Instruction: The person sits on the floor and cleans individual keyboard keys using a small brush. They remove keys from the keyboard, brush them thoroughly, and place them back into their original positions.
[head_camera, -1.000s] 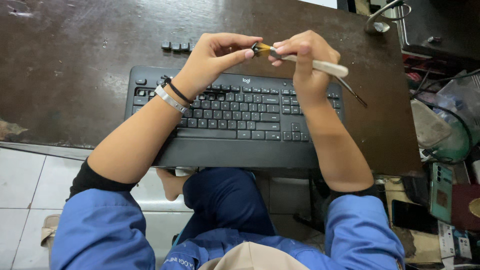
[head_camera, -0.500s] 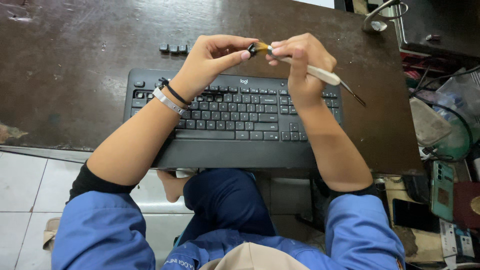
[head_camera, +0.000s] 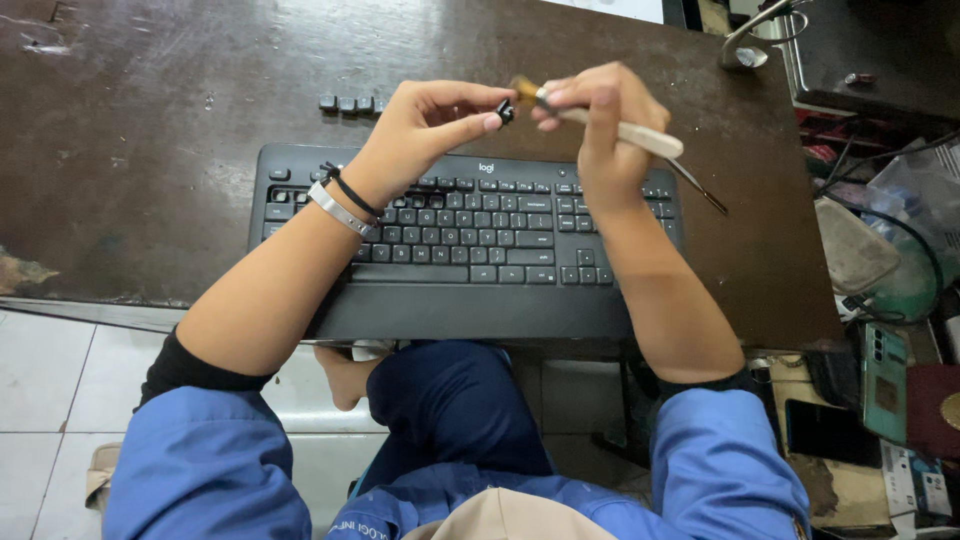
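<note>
pinching black keycap (head_camera: 505, 112) in left hand (head_camera: 425, 125) fingers, right hand (head_camera: 598, 125) gripping brush (head_camera: 640, 138)

Both forearms are stretched forward with the blue sleeves pushed up past the elbows, and the hands meet up front, almost touching. Left hand (head_camera: 425, 125) is palm-in with the thumb and index finger pinched together at the tips, bands on the wrist. Right hand (head_camera: 598, 125) is curled into a loose fist, fingers folded down and thumb tucked toward the left fingertips.
</note>
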